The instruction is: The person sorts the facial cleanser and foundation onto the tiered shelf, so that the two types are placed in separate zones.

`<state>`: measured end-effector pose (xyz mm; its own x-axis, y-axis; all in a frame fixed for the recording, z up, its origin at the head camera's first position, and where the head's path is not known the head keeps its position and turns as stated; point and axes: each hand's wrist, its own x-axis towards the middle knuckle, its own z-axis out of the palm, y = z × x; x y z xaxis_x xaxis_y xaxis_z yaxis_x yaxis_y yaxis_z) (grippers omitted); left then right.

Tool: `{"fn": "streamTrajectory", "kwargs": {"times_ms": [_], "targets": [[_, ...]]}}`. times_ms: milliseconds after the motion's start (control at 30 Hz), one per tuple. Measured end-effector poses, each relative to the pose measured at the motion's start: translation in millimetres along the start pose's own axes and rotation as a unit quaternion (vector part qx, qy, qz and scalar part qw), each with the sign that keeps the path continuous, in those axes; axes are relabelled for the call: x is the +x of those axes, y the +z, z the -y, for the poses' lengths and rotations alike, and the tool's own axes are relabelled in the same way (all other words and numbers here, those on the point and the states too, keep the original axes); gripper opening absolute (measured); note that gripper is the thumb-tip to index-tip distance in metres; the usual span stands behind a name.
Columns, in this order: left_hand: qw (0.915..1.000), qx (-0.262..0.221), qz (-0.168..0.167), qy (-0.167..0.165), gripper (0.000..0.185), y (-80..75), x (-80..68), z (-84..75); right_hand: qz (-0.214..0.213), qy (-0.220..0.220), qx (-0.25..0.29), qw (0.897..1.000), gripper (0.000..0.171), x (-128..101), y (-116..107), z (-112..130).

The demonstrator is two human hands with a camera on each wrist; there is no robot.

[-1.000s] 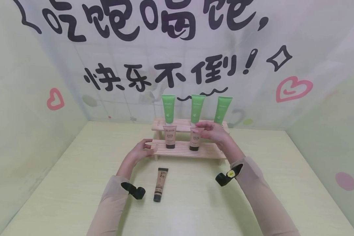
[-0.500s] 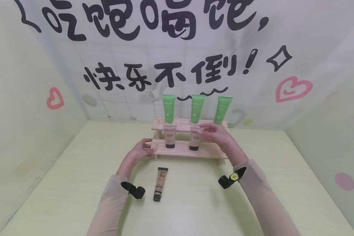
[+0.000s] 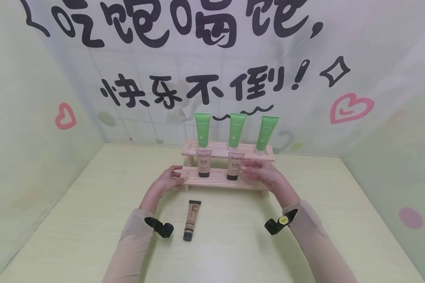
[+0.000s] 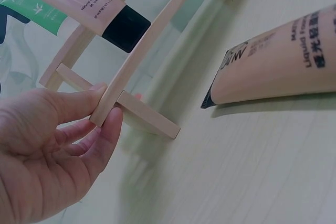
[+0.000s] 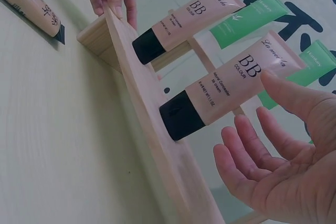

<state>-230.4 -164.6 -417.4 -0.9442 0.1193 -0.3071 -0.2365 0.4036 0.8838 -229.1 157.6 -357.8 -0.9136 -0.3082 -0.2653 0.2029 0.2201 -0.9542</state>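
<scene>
My left hand [image 3: 165, 181] pinches the left end of the lower shelf of a two-step wooden rack [image 3: 217, 179], thumb above and fingers underneath in the left wrist view. Two pinkish BB cream tubes stand on that shelf on their black caps: a left tube [image 3: 204, 163] and a right tube [image 3: 235, 167]. Beside the right tube is my right hand [image 3: 265, 172], fingers relaxed and spread, holding nothing. Its thumb [image 5: 294, 90] overlaps the tube's upper edge in the right wrist view. On the upper step stand three green tubes [image 3: 236, 129], the rightmost leaning.
A tan liquid foundation tube [image 3: 191, 221] with a dark cap lies on the pale table [image 3: 233, 243], in front of the rack. Behind the rack rises a printed wall [image 3: 156, 125] with black lettering; side walls close in the left and right.
My right hand has let go of the right BB cream tube's upper end and lowered slightly to its right side. The tube stays standing. My left hand keeps its hold on the shelf.
</scene>
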Motion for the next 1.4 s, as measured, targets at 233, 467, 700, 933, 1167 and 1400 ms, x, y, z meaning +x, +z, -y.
{"fn": "streamTrajectory", "kwargs": {"times_ms": [233, 467, 700, 933, 1167, 1400], "targets": [[1.0, 0.004, -0.002, 0.002, 0.061, 0.1, 2.2, 1.4, -0.001, 0.021, -0.013, 1.0, 0.054, -4.1, -1.2, -14.4], [1.0, 0.008, -0.001, -0.004, 0.061, -0.1, 1.6, 1.6, 0.018, 0.029, 0.009, 0.999, 0.051, -6.6, 1.1, -25.4], [0.9998, 0.02, -0.002, -0.005, 0.061, -0.8, 1.4, 1.4, 0.052, 0.014, 0.036, 0.998, 0.049, -7.9, 9.4, -34.6], [0.9999, 0.013, 0.003, -0.006, 0.062, -1.1, 1.9, 2.6, 0.072, 0.016, 0.018, 0.997, 0.049, -8.8, 25.1, -42.1], [0.9999, 0.008, 0.002, -0.007, 0.062, -0.8, 1.3, 3.1, 0.121, 0.018, 0.008, 0.993, 0.053, -6.4, 41.9, -46.9], [0.9999, 0.016, 0.002, -0.005, 0.062, -0.9, 1.8, 3.7, 0.147, 0.019, 0.001, 0.989, 0.05, -1.2, 60.1, -51.0]]}}
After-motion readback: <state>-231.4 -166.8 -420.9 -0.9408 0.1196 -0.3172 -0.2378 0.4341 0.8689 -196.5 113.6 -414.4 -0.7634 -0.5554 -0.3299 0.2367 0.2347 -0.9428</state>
